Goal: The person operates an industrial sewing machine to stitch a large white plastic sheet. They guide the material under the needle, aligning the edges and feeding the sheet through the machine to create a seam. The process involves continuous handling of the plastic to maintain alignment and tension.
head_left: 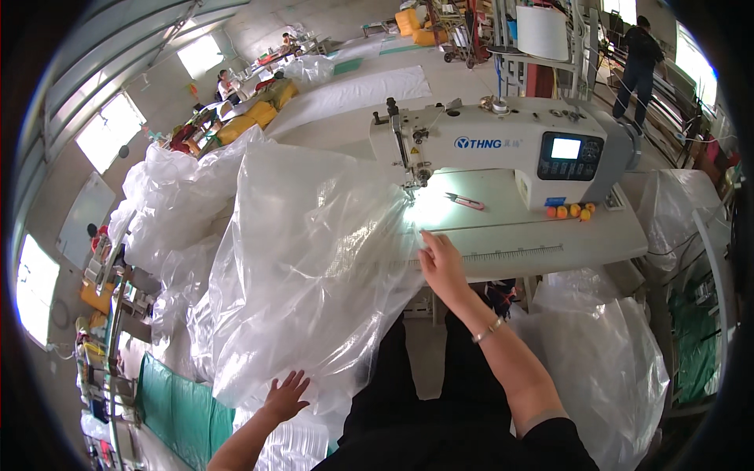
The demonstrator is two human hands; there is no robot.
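The right hand (441, 265) has its fingertips at the edge of the clear plastic sheet (314, 228), though whether they pinch it I cannot tell, while the left hand (288, 398), fingers spread and grasping nothing, is at its lower part. The sheet hangs left of the sewing machine (491, 145), its gathered corner at the lit needle (409, 189), so the step looks like guiding plastic through stitching; the next move seems to call for keeping that edge flat, clear of the small tool (465, 201) on the table (534, 228).
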